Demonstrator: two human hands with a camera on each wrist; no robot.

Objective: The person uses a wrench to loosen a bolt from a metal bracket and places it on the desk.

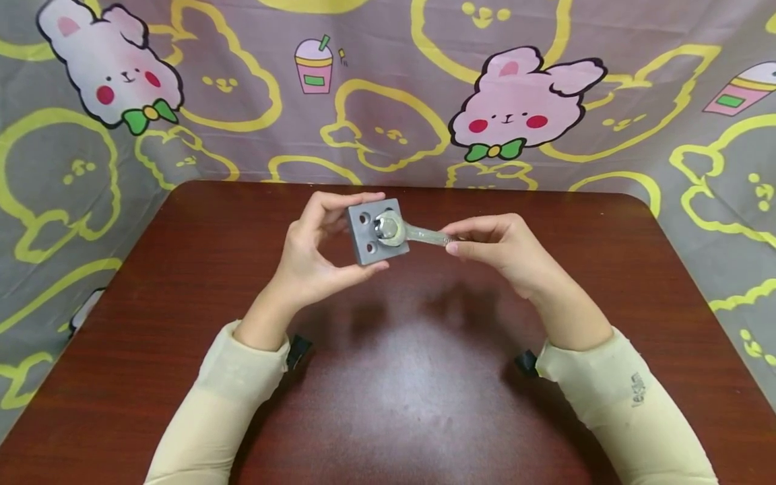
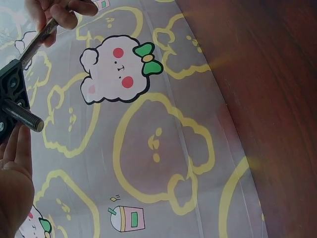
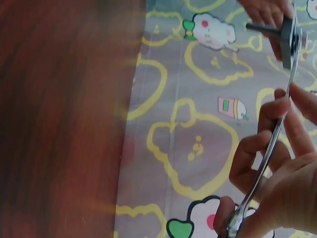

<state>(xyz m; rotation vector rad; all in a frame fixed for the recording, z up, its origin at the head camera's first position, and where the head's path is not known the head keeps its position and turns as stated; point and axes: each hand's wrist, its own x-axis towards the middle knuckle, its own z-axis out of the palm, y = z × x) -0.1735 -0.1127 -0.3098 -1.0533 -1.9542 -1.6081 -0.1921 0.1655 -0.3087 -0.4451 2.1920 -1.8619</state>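
Patterned cloth point(image 1: 388, 40) hangs behind a reddish-brown table point(image 1: 424, 404), and a person's two hands are raised over it, toward its far edge and roughly midway between its side edges. The left hand point(image 1: 308, 263) grips a grey plate point(image 1: 364, 234) by opposite edges, thumb below and fingers above. A bolt point(image 1: 386, 229) passes through the plate, its head facing the head camera; the left wrist view shows its threaded shank point(image 2: 25, 116) jutting out behind. Around the head lies one end of a wrench point(image 1: 427, 235), whose long axis runs rightward, nearly parallel to the table's far edge. The right hand point(image 1: 506, 249), nearer its handle, pinches it between thumb and fingers; how snugly the wrench fits cannot be told.
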